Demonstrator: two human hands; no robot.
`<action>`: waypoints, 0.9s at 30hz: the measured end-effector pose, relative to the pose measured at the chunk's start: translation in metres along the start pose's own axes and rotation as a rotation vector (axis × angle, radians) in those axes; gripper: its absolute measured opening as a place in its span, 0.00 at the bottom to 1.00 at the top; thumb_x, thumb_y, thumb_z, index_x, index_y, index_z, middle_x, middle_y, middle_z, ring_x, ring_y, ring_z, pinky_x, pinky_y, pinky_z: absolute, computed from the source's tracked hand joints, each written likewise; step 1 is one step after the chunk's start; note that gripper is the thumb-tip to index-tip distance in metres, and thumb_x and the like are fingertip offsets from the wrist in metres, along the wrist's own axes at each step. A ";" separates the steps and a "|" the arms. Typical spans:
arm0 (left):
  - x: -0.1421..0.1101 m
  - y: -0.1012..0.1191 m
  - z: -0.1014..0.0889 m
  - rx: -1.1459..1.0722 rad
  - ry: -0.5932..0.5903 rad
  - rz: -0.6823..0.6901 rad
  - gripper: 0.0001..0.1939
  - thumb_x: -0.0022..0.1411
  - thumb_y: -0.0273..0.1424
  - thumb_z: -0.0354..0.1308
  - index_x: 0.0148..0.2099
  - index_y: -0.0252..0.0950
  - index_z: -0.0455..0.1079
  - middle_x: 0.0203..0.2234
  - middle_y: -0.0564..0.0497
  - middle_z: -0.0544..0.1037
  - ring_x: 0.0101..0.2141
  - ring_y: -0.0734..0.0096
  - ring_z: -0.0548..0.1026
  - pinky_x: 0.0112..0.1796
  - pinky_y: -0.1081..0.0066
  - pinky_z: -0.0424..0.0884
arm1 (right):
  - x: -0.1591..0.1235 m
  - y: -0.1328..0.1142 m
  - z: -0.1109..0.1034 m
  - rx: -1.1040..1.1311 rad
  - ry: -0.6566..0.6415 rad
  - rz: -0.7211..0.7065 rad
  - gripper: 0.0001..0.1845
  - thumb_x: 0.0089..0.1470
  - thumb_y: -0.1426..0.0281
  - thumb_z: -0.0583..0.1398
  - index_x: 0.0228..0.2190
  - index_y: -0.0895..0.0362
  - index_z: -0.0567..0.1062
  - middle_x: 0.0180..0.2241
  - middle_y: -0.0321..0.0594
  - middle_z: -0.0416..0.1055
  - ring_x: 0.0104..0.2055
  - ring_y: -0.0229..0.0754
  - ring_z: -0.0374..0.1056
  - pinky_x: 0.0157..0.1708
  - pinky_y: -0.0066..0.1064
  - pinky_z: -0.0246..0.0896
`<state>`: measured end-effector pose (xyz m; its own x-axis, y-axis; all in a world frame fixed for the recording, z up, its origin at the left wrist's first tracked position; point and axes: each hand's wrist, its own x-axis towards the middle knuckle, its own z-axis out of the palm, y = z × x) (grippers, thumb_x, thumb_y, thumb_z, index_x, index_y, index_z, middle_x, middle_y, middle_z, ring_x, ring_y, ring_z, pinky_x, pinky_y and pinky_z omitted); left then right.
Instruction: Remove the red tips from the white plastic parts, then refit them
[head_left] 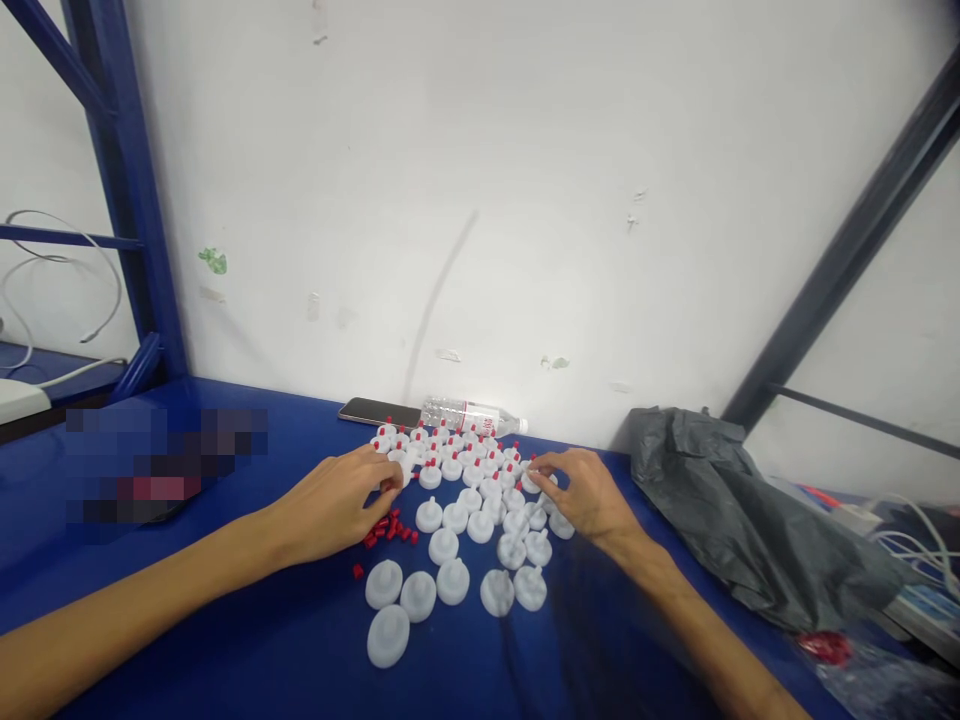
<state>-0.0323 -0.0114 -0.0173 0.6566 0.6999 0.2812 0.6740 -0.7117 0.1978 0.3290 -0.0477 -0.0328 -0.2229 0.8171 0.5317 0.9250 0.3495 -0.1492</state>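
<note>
Many round white plastic caps with a small spout in the middle (443, 546) lie spread over the blue tabletop. Those towards the wall carry small red tips (496, 476), while the nearer ones have bare spouts. My left hand (337, 500) is over the left side of the group, thumb and fingers curled together; anything pinched there is hidden. Just below its fingertips is a small pile of loose red tips (391, 527). At the right side of the group, my right hand (583, 490) has thumb and forefinger closed on a white cap (533, 480), partly covered by the fingers.
Behind the caps, against the wall, lie a clear plastic bottle (469, 416) and a dark phone (379, 412). A grey plastic bag (697, 500) lies to the right, beside cables (919, 540). Blue frame posts (135, 180) stand at the left.
</note>
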 end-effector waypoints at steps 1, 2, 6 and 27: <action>0.000 -0.001 0.001 0.000 -0.005 0.001 0.09 0.70 0.30 0.50 0.41 0.41 0.73 0.38 0.49 0.78 0.39 0.62 0.76 0.38 0.66 0.67 | 0.000 0.001 0.001 -0.002 -0.011 0.003 0.06 0.62 0.66 0.62 0.38 0.51 0.81 0.33 0.35 0.82 0.36 0.46 0.76 0.47 0.42 0.65; 0.001 -0.003 0.003 0.000 -0.010 0.006 0.09 0.70 0.30 0.50 0.40 0.41 0.72 0.38 0.50 0.78 0.40 0.62 0.76 0.38 0.66 0.67 | -0.001 0.001 0.002 -0.004 -0.022 0.004 0.06 0.62 0.66 0.62 0.37 0.51 0.81 0.32 0.35 0.82 0.35 0.46 0.75 0.46 0.42 0.65; 0.003 -0.010 0.009 0.015 -0.029 0.041 0.10 0.71 0.31 0.49 0.39 0.41 0.71 0.38 0.50 0.78 0.42 0.61 0.76 0.38 0.66 0.66 | -0.001 0.000 0.001 -0.007 -0.047 0.003 0.08 0.64 0.65 0.61 0.38 0.50 0.81 0.33 0.35 0.81 0.35 0.47 0.75 0.45 0.42 0.65; 0.001 -0.003 0.005 0.021 0.003 0.064 0.14 0.74 0.33 0.46 0.41 0.39 0.74 0.39 0.47 0.78 0.42 0.62 0.75 0.38 0.66 0.68 | -0.008 -0.040 -0.019 0.114 0.041 -0.157 0.14 0.69 0.63 0.57 0.53 0.50 0.73 0.49 0.42 0.76 0.50 0.49 0.74 0.51 0.43 0.71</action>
<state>-0.0319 -0.0086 -0.0224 0.6975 0.6531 0.2950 0.6380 -0.7533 0.1593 0.2998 -0.0765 -0.0156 -0.3473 0.7297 0.5890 0.8383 0.5230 -0.1537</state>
